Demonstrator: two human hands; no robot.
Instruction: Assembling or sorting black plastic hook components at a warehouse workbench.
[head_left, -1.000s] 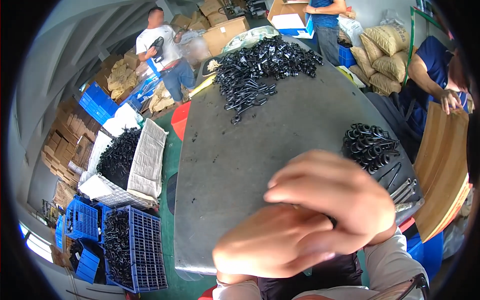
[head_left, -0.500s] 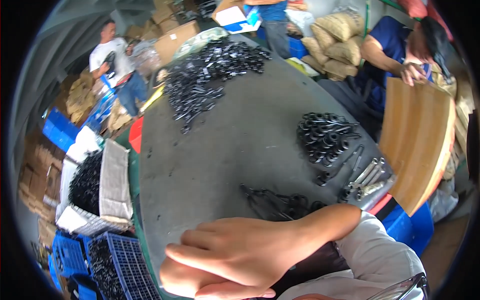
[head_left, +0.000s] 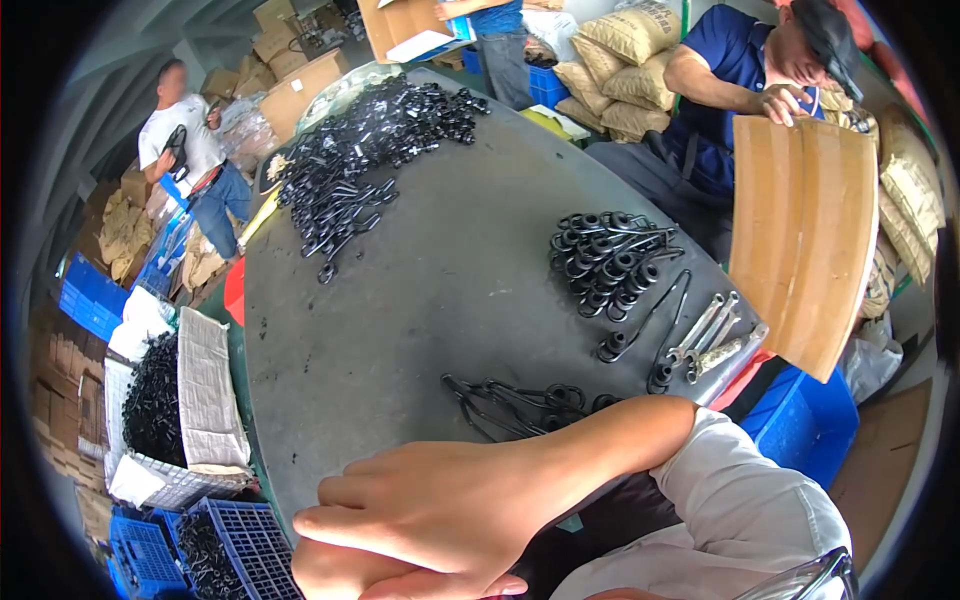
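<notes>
My right hand (head_left: 450, 500) reaches leftward from a white sleeve (head_left: 740, 510) at the bottom of the view, fingers stretched out and close together, with nothing visible in it. It lies over my left hand (head_left: 335, 572), which is mostly hidden beneath it. Both hover above the near edge of a grey round table (head_left: 420, 310). Closest to them lies a small bunch of black wire parts (head_left: 520, 400). A heap of black ringed metal parts (head_left: 610, 260) sits right of centre, and several silvery rods (head_left: 715, 335) lie at the right edge.
A large pile of black parts (head_left: 370, 140) covers the table's far side. A person in blue (head_left: 740, 90) holds a cardboard sheet (head_left: 805, 230) at right. Another person (head_left: 190, 150) stands far left. A sack-lined basket (head_left: 205, 400) and blue crates (head_left: 240, 535) of black parts stand at lower left.
My hands have sunk toward the lower edge and shifted left. The right hand has flattened out from a curled pose. More of the table and the right-hand heap has come into view.
</notes>
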